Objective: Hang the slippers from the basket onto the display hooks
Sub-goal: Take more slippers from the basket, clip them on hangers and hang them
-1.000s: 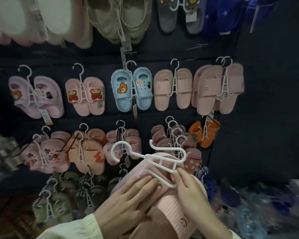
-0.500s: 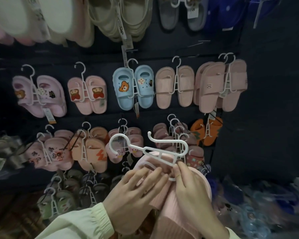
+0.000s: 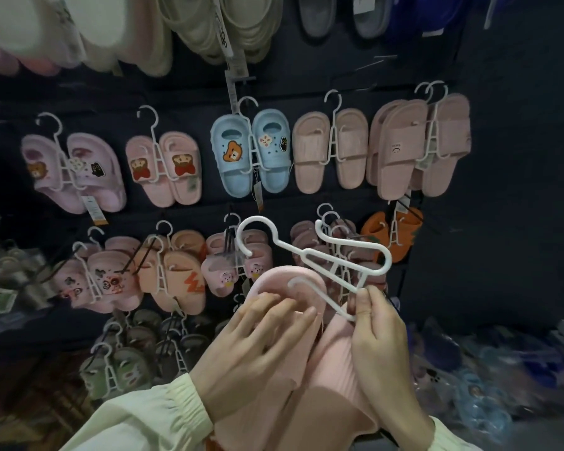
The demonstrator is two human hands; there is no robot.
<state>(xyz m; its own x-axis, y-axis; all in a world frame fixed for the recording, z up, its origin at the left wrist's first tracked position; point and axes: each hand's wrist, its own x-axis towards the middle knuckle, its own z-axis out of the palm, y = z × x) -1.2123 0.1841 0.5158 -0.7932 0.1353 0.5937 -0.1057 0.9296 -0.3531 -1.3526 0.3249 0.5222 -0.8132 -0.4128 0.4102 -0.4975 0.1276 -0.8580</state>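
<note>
A pair of plain pink slippers is held low in the middle, in front of the display wall. My left hand (image 3: pixel 248 346) rests on the left pink slipper (image 3: pixel 284 278) with its fingers spread nearly straight across it. The right pink slipper (image 3: pixel 336 369), with a ribbed strap, lies under my right hand (image 3: pixel 381 346). That hand pinches the lower end of a white plastic hanger (image 3: pixel 336 255) between thumb and fingers. One curved arm of the hanger lies against the left slipper and its hook points up to the left. No basket is in view.
The dark wall holds rows of hung slippers: a blue pair (image 3: pixel 251 151), pink pairs (image 3: pixel 420 141) to its right, an orange pair (image 3: pixel 391 232). Bare metal hooks (image 3: pixel 375 65) stick out at the upper right. Bagged slippers (image 3: pixel 485 385) pile up at the lower right.
My right hand has lifted the hanger and shifted it to the right, so that it now stands clear above the slippers. My left hand stays spread on the left slipper.
</note>
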